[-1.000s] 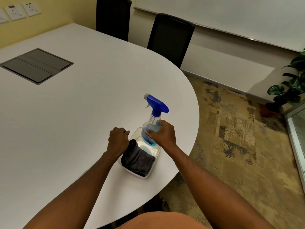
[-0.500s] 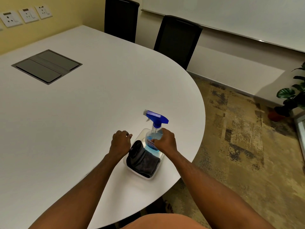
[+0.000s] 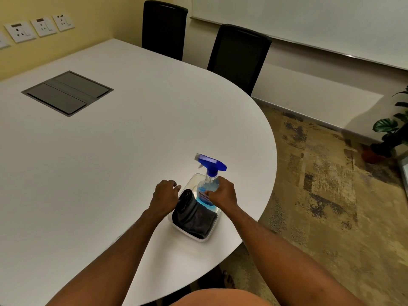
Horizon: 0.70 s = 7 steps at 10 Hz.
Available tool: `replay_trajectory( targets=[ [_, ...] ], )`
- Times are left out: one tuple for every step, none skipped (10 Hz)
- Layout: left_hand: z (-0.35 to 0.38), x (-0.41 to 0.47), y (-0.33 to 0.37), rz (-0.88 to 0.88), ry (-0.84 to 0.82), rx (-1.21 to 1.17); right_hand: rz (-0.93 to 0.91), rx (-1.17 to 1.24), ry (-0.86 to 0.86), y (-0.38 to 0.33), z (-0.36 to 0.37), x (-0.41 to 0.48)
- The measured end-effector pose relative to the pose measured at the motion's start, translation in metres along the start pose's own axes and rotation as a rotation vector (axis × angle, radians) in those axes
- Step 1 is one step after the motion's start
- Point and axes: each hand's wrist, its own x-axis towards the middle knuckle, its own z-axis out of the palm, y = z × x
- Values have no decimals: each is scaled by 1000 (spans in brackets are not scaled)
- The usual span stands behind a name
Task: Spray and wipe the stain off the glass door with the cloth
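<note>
The right hand (image 3: 223,194) is wrapped around the bottle (image 3: 207,191), which stands upright in the tray (image 3: 199,236). The left hand (image 3: 165,195) is curled at the tray's left rim, holding nothing visible. The dark cloth (image 3: 194,217) lies folded in the tray, near the table (image 3: 110,151) edge. 2 chairs (image 3: 238,56) stand beyond.

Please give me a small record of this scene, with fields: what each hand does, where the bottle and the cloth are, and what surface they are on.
right hand: closed around the spray bottle
left hand: fist at the left rim of the tray
spray bottle: upright in the tray, blue trigger head, blue liquid
cloth: dark grey, folded, in the tray's near part
surface: white table, tray near its rounded edge
glass door: not clearly in view
</note>
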Motion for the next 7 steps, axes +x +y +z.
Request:
replay_trajectory(
  targets=[
    [0,-4,-1,-3,-17,1,16,3,6,5,3,-1],
    [0,-5,-2,-7,-22,3,26,0,-2,5,2,-1],
    [0,-8,-3,-16,-28,0,36,-5,-23,7,2,0],
    [-1,-13,-2,-9,-26,10,93,-2,-48,9,0,-5],
    [1,-16,-1,3,-10,1,135,-3,-32,14,2,-11],
    [6,-27,2,47,67,-5,163,-44,22,21,1,-24],
    [10,-34,8,70,113,-41,175,-55,84,19,-2,-31]
  ],
)
